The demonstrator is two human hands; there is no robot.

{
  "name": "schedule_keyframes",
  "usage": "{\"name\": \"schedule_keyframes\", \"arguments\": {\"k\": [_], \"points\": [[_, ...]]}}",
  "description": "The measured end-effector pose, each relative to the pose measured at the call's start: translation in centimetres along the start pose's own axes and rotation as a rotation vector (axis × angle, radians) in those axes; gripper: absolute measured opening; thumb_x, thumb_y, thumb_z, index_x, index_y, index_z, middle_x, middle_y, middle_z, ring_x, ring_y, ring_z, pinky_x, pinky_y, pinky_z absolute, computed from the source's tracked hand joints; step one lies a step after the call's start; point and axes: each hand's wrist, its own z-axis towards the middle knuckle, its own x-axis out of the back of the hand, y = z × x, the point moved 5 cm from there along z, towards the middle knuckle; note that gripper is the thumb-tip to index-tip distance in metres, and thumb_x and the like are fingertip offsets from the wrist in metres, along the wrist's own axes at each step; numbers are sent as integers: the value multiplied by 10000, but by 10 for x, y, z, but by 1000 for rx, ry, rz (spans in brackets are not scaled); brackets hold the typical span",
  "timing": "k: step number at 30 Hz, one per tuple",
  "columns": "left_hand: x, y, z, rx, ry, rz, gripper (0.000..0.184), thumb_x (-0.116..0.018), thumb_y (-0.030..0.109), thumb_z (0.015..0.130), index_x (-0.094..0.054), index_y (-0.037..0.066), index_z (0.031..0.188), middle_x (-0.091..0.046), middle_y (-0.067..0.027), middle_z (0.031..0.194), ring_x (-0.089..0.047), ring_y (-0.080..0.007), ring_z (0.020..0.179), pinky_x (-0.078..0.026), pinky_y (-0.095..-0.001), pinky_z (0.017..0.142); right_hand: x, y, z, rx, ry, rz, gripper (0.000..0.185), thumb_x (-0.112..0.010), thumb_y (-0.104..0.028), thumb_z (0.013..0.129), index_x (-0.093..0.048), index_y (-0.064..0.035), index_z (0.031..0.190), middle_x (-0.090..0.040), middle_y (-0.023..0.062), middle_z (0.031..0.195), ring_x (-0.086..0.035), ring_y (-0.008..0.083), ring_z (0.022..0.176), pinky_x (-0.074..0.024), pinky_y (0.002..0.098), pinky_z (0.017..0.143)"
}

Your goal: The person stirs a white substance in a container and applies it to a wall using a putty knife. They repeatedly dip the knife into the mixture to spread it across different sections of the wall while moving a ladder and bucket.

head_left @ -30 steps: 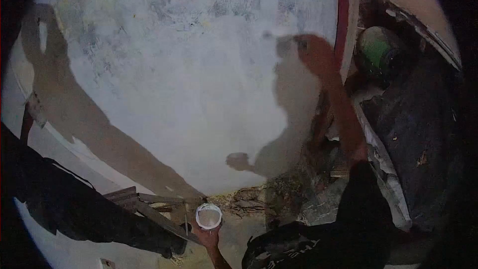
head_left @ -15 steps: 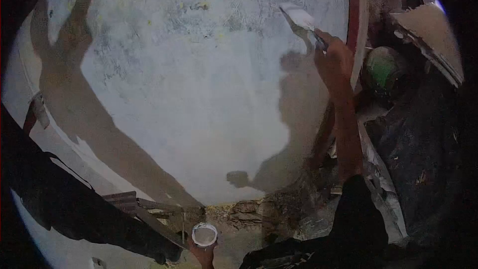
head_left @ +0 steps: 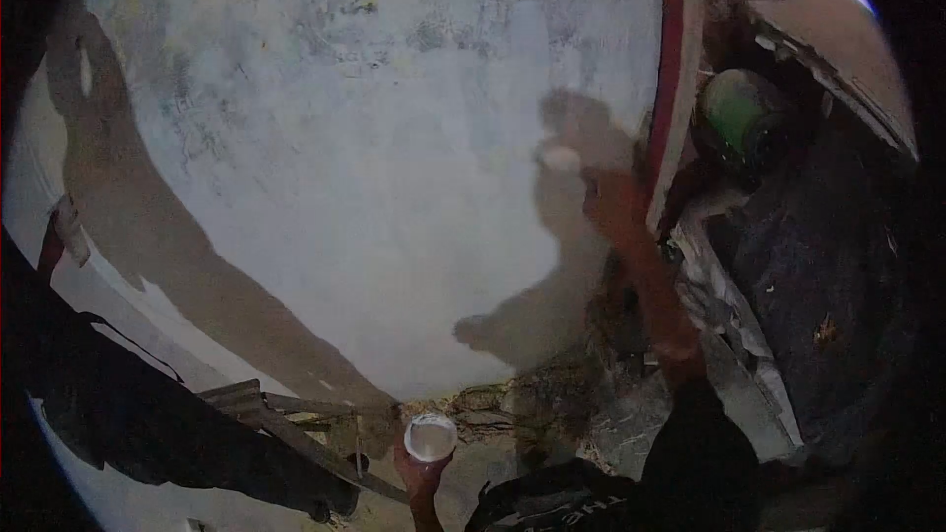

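Observation:
My right hand (head_left: 616, 207) is closed around a paintbrush (head_left: 562, 158) in front of the wall. The brush's pale, blurred bristle end points up and left; its handle is mostly hidden by the fingers. Low in the view, my left hand (head_left: 422, 475) grips a round white paint cup (head_left: 431, 436) from below and the side, its opening facing up with a pale content inside. The wall (head_left: 394, 207) is whitish and smoother in its lower part, with grey and yellowish patches higher up. A fresh pale stroke (head_left: 529, 34) shows at upper centre.
At left is another person in dark clothing (head_left: 128, 404), whose hand (head_left: 49, 251) is near the wall. A wooden bench (head_left: 241, 397) stands below. On the right are a red-edged frame (head_left: 672, 69), a green rounded container (head_left: 739, 118), a broken board (head_left: 838, 49) and dark sheeting (head_left: 828, 266).
My right hand has come down and left with the paintbrush from high on the wall, where a pale stroke now shows. The cup in my left hand sits slightly higher and further right in view.

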Motion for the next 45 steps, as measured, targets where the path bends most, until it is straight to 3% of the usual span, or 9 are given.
{"name": "schedule_keyframes", "arguments": {"k": [5, 9, 18, 25, 30, 34, 37, 41, 45], "points": [[-35, 10, 6, 117, -137, -609, 859, -897, 191, 576, -464, 39, 1301, -539, -162, 1252, -549, -293, 1139, -523, -451, 903, 131, -38, 47, 38, 343, -22, 325, -613, -151, 794, -659, -55, 1102, -664, 178, 981, -657, 332, 903, -504, 445, 856], [-48, 45, 7, 19, -171, -226, 849, -875, 203, 606, -443, 44, 1320, -529, -150, 1262, -549, -305, 1130, -554, -451, 858, 162, -40, 84, 180, 725, 58, 286, -622, -147, 773, -663, -50, 1039, -676, 170, 936, -653, 360, 866, -506, 472, 842], [-51, 15, -18, 135, -128, -387, 835, -877, 147, 603, -450, 44, 1313, -553, -146, 1231, -578, -300, 1091, -544, -438, 864, -25, 18, 2, 26, -21, 14, 239, -571, -150, 827, -693, -32, 995, -659, 196, 985, -650, 333, 935, -507, 436, 871], [-52, 2, -17, 70, -170, -213, 839, -896, 178, 577, -477, 44, 1291, -557, -154, 1233, -585, -301, 1080, -512, -441, 900, 97, 20, 79, 380, 395, -42, 299, -621, -204, 808, -664, -30, 1047, -654, 185, 998, -653, 334, 928, -518, 467, 843], [-56, 15, -12, -67, -96, -110, 833, -898, 206, 577, -483, 42, 1281, -555, -157, 1228, -587, -302, 1085, -521, -443, 891, 197, -29, 85, 113, 631, 186, 324, -580, -63, 825, -638, 58, 1119, -634, 257, 1080, -611, 386, 1007, -489, 465, 879], [-69, 52, -27, 116, -185, -667, 843, -896, 247, 593, -473, 31, 1289, -546, -171, 1244, -577, -306, 1112, -533, -461, 885, 112, -15, 93, 140, 415, -79, 386, -597, -180, 795, -622, -39, 1154, -657, 177, 1041, -645, 352, 975, -511, 486, 848], [-55, 44, -34, 20, -161, -79, 847, -891, 291, 606, -472, 22, 1292, -551, -186, 1236, -579, -311, 1108, -532, -477, 889, -17, 8, 34, 200, 243, -27, 265, -631, -130, 745, -613, -30, 990, -640, 203, 910, -635, 374, 882, -507, 486, 811], [-34, 24, -62, 131, -66, -255, 840, -888, 309, 600, -487, 15, 1277, -586, -182, 1178, -600, -324, 1067, -524, -479, 893, -86, 19, -20, 68, -182, 30, 225, -634, -74, 723, -633, 6, 933, -645, 192, 847, -650, 358, 835, -518, 470, 791], [-9, 55, -79, 77, -96, -191, 812, -882, 321, 600, -508, 10, 1249, -577, -171, 1180, -584, -324, 1091, -495, -468, 922, -64, -9, 22, 302, 85, -59, 224, -631, -81, 734, -641, -3, 945, -656, 182, 873, -655, 343, 848, -521, 453, 798]]}}
